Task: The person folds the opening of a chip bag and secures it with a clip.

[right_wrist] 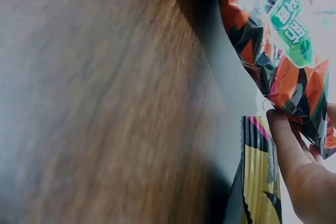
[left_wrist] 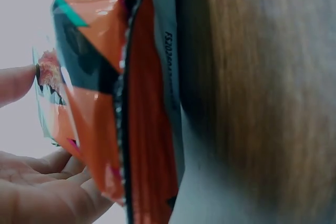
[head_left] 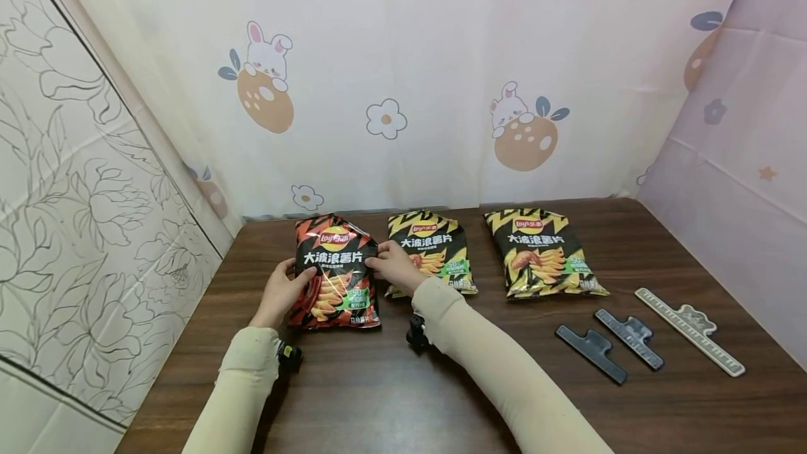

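A red and black bag of potato chips [head_left: 334, 279] is at the left of the table, its front facing me. My left hand [head_left: 280, 293] grips its left side, thumb on the front and the other fingers behind; the left wrist view shows the bag's side seam [left_wrist: 122, 103] close up. On the right edge, my right hand [head_left: 400, 268] pinches the same bag. Just beyond that hand lies a yellow and black chip bag [head_left: 452, 237], partly covered by the hand. In the right wrist view, the yellow bag's end [right_wrist: 260, 182] is below the red bag [right_wrist: 286, 72].
Farther right lies a second yellow and black chip bag [head_left: 542, 254]. On the right of the brown table [head_left: 391, 398] are two dark bag clips, one plain [head_left: 591, 354] and one patterned [head_left: 629, 339], and a longer pale clip [head_left: 690, 331]. A printed curtain [head_left: 403, 54] hangs behind.
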Tool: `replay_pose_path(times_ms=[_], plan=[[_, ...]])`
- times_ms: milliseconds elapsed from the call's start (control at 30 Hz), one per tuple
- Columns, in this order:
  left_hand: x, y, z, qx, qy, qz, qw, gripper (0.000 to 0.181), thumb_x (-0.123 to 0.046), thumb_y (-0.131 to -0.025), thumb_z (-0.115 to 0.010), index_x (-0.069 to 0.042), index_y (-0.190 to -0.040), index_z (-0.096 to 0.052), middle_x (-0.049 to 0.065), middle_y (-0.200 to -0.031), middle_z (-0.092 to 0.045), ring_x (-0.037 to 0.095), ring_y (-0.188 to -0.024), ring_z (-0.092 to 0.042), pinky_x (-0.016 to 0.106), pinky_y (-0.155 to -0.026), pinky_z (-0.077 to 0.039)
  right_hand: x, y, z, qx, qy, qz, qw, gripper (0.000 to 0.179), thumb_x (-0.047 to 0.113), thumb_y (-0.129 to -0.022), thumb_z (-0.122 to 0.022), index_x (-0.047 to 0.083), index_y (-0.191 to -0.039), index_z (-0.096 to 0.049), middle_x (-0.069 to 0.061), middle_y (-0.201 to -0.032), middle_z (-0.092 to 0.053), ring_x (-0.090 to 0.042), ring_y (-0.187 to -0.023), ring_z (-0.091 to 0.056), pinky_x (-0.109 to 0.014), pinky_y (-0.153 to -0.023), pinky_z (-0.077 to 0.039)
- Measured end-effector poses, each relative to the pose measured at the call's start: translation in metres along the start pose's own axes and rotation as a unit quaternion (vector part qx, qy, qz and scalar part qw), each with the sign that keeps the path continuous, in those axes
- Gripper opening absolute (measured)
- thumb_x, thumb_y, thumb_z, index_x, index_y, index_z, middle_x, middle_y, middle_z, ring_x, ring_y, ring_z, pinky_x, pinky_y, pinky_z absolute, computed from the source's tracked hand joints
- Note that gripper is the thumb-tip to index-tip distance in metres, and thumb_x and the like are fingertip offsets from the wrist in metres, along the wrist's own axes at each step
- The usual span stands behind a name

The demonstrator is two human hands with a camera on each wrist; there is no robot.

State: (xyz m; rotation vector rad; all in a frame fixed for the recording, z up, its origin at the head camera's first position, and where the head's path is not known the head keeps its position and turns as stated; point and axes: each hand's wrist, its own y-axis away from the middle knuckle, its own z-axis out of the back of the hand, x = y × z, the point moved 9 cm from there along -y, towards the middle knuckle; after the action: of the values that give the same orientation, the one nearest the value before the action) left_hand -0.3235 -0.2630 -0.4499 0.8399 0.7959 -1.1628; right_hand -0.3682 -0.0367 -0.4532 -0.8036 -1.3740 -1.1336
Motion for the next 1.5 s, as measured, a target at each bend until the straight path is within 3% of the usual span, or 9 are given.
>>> replay_pose_path(times_ms=[400, 600, 800, 1033, 1233, 1500], plan=[[-0.006, 0.013, -0.009, 0.03, -0.016, 0.002, 0.9994, 0.079, -0.043, -0.096, -0.059, 0.001, -0.152, -0.025, 0.026, -0.15, -0.036, 0.038, -0.136, -0.039, 0.053, -0.111, -0.035, 0.003, 0.013, 0.011, 0.001, 0.014, 0.023, 0.9996, 0.03, 0.01, -0.098, -0.058, 0.0, -0.124, -0.045, -0.023, -0.126, -0.06, -0.031, -0.111, -0.064, -0.038, -0.09, -0.055], [-0.012, 0.019, -0.017, 0.038, -0.025, -0.02, 0.9988, 0.08, -0.045, -0.095, -0.061, 0.003, -0.15, -0.027, 0.028, -0.147, -0.04, 0.039, -0.133, -0.042, 0.053, -0.109, -0.037, 0.004, 0.022, 0.019, 0.006, 0.022, 0.031, 0.9993, 0.03, 0.01, -0.099, -0.057, -0.003, -0.124, -0.045, -0.023, -0.127, -0.061, -0.03, -0.111, -0.064, -0.039, -0.09, -0.055], [-0.018, 0.027, -0.026, 0.047, -0.033, -0.044, 0.9974, 0.08, -0.049, -0.094, -0.061, 0.003, -0.148, -0.031, 0.028, -0.14, -0.047, 0.037, -0.125, -0.051, 0.051, -0.102, -0.043, 0.001, 0.029, 0.029, 0.002, 0.029, 0.033, 0.999, 0.02, 0.009, -0.099, -0.057, 0.002, -0.115, -0.047, -0.02, -0.121, -0.064, -0.025, -0.104, -0.067, -0.038, -0.087, -0.056], [-0.02, 0.03, -0.036, 0.034, -0.003, -0.043, 0.9985, 0.078, -0.046, -0.09, -0.068, 0.001, -0.144, -0.036, 0.023, -0.131, -0.056, 0.03, -0.115, -0.057, 0.041, -0.094, -0.048, -0.004, 0.037, 0.04, -0.008, 0.017, 0.032, 0.9993, 0.019, 0.006, -0.098, -0.058, 0.001, -0.112, -0.047, -0.021, -0.122, -0.064, -0.028, -0.107, -0.066, -0.039, -0.088, -0.056], [-0.024, 0.035, -0.047, 0.023, 0.031, -0.041, 0.9984, 0.076, -0.042, -0.087, -0.073, -0.001, -0.142, -0.039, 0.019, -0.122, -0.058, 0.023, -0.099, -0.059, 0.028, -0.078, -0.048, -0.007, 0.043, 0.051, -0.017, 0.026, 0.034, 0.9989, 0.018, 0.006, -0.097, -0.059, 0.003, -0.11, -0.047, -0.02, -0.12, -0.065, -0.024, -0.102, -0.067, -0.038, -0.086, -0.056], [-0.032, 0.04, -0.061, 0.026, 0.036, -0.048, 0.9979, 0.081, -0.043, -0.086, -0.074, -0.003, -0.145, -0.036, 0.019, -0.128, -0.055, 0.026, -0.109, -0.058, 0.036, -0.088, -0.049, -0.007, 0.054, 0.064, -0.014, 0.038, 0.044, 0.9982, 0.021, 0.007, -0.098, -0.058, 0.002, -0.112, -0.043, -0.022, -0.124, -0.062, -0.02, -0.095, -0.065, -0.04, -0.084, -0.056]])
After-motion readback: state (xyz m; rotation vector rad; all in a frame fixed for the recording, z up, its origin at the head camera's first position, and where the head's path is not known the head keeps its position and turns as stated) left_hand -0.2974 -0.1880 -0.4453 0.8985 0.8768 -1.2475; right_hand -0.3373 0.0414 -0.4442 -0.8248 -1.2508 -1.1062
